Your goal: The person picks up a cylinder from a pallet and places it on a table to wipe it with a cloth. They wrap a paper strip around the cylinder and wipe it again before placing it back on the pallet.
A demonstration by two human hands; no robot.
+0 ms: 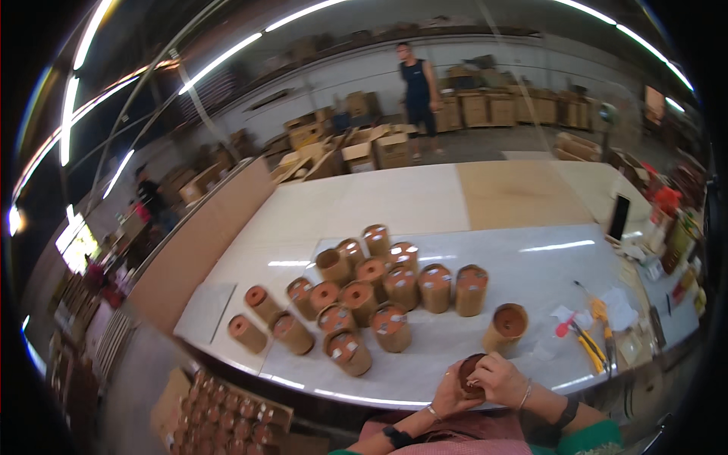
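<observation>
My left hand [450, 393] is wrapped round the side of a reddish-brown, cup-shaped cylinder [469, 368] near the table's front edge. My right hand [499, 379] closes over its rim, fingers at the opening; whether they pinch something small inside I cannot make out. Just beyond stands another cylinder [506, 326], tan-sided with a dark reddish hollow top. Several similar tan cylinders [390, 327] stand grouped to the left, many with small pale patches on their reddish tops. Two slimmer ones [247, 334] are at the group's left end.
On the right of the white table [394, 197] lie yellow-handled tools [591, 350], white scraps [622, 309] and an upright phone [619, 218]. A box of cylinders [227, 417] sits below left. A wooden partition [201, 243] borders the left side. A person [417, 87] stands beyond, among cardboard boxes [393, 150].
</observation>
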